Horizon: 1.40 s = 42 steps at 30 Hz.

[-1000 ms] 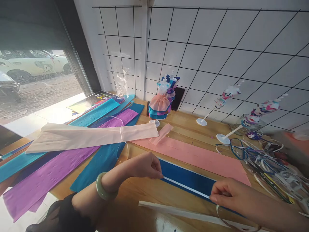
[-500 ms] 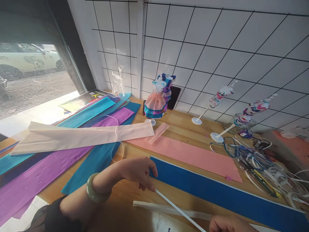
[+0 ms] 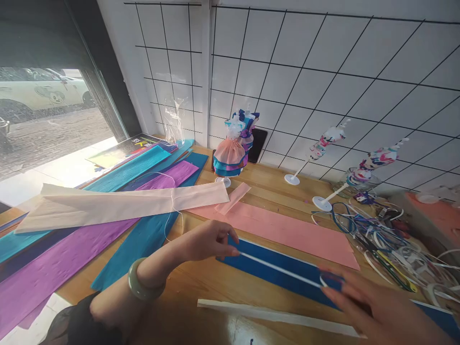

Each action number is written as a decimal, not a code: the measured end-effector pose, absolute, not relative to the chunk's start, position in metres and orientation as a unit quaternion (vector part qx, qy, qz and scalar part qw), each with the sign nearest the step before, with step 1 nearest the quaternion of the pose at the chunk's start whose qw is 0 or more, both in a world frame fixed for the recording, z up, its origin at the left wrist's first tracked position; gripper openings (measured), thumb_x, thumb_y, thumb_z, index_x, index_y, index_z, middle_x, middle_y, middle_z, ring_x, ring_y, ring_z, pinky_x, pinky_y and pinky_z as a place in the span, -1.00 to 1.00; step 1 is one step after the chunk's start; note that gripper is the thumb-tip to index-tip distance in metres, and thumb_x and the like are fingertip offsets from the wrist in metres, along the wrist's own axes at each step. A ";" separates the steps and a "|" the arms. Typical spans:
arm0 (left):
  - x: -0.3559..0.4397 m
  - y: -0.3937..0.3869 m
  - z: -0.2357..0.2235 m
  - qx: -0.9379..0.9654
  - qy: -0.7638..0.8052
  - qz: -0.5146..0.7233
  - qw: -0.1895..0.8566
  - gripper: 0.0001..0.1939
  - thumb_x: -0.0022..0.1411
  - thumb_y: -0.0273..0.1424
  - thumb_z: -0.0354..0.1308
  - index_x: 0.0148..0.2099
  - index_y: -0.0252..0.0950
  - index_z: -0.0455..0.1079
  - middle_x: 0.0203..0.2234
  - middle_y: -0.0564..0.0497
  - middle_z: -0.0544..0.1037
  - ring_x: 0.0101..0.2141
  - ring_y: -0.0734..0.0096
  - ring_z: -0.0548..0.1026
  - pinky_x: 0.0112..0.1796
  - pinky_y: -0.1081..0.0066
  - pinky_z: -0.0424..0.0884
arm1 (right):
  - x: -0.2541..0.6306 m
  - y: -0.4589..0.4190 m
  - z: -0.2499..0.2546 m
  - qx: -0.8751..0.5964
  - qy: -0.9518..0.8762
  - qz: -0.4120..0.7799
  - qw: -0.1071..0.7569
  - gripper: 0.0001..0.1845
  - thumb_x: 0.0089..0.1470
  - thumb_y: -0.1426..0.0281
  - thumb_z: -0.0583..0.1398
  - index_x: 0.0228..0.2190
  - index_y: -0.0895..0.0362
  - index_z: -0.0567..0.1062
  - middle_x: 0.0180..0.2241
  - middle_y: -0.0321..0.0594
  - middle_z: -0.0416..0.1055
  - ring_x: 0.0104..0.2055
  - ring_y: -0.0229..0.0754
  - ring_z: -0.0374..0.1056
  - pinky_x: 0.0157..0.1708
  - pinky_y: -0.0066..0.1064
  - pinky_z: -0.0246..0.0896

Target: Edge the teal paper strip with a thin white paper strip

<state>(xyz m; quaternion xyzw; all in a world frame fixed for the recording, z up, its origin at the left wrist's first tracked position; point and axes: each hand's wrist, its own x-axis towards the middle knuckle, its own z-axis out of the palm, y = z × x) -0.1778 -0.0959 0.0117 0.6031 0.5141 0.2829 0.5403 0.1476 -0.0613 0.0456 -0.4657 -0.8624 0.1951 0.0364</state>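
Observation:
Between my hands a thin white strip (image 3: 280, 268) is stretched taut, slanting down to the right over a long dark blue paper strip (image 3: 294, 282). My left hand (image 3: 213, 239), above a pale green bangle, pinches its left end near the blue strip's left end. The right end is at the fingertips of my right hand (image 3: 373, 297), which is smeared by motion. Whether the white strip touches the blue one, I cannot tell. Nearer to me a flat, off-white strip (image 3: 276, 316) lies on the wooden table (image 3: 179, 297).
Crepe-like sheets in purple (image 3: 82, 254), teal (image 3: 143, 244) and cream (image 3: 108, 206) overlap at left. A pink sheet (image 3: 287, 230) lies behind the blue strip. Small dressed mannequins (image 3: 230, 153) and wrapped stands (image 3: 323, 201) line the wall; tangled cords (image 3: 388, 244) lie right.
Both hands have moved up and away from me, lifting the white strip over the blue one. My right hand has come further into view from the bottom edge.

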 end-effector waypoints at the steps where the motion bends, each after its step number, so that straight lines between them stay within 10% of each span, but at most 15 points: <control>1: -0.177 -0.094 0.010 0.605 0.531 0.308 0.507 -0.69 0.04 -0.21 0.19 -0.24 -0.32 0.37 -0.66 0.14 0.40 -0.60 0.54 0.37 -0.53 0.54 0.25 | 0.145 -0.055 0.044 -0.457 -0.876 0.137 0.065 -0.55 0.12 0.09 -0.01 -0.03 0.05 0.30 -0.56 -0.34 0.48 -0.65 -0.25 0.35 -0.64 -0.52 0.21; 7: -0.177 -0.088 0.004 0.674 0.615 0.306 0.273 -0.82 0.18 -0.29 0.05 -0.35 -0.28 0.37 -0.55 0.08 0.43 -0.50 0.50 0.36 -0.47 0.51 0.22 | 0.127 -0.012 0.017 -0.359 -0.923 -0.071 0.119 -0.57 0.22 0.19 -0.15 -0.09 0.11 0.35 -0.24 -0.15 0.52 -0.37 -0.12 0.47 -0.49 -0.37 0.30; 13: -0.182 -0.080 -0.005 0.729 0.623 0.246 0.142 -0.83 0.24 -0.39 -0.02 -0.30 -0.29 0.38 -0.40 -0.01 0.52 -0.32 0.35 0.44 -0.28 0.42 0.26 | 0.123 0.021 -0.012 -0.298 -0.944 -0.060 0.126 -0.68 0.20 0.27 -0.02 -0.11 0.13 0.37 -0.16 -0.14 0.48 -0.13 -0.12 0.40 -0.11 -0.21 0.28; 23: -0.181 -0.084 -0.008 0.755 0.615 0.227 0.020 -0.71 0.18 -0.55 -0.05 -0.06 -0.30 0.32 -0.24 -0.10 0.43 -0.18 0.24 0.36 -0.21 0.28 0.30 | 0.122 0.008 -0.023 -0.296 -0.939 -0.021 0.176 -0.67 0.20 0.28 -0.03 -0.11 0.12 0.39 -0.08 -0.11 0.38 -0.01 -0.07 0.26 -0.03 -0.11 0.22; 42: -0.148 -0.092 -0.018 0.837 0.499 0.153 0.165 -0.74 0.12 -0.18 0.14 -0.23 -0.24 0.43 -0.33 0.00 0.42 -0.30 0.36 0.38 -0.27 0.39 0.27 | 0.110 -0.048 -0.030 -0.388 -0.897 0.200 0.066 -0.85 0.10 0.20 0.10 -0.33 -0.01 0.37 -0.33 -0.32 0.39 -0.28 -0.22 0.35 -0.31 -0.40 0.31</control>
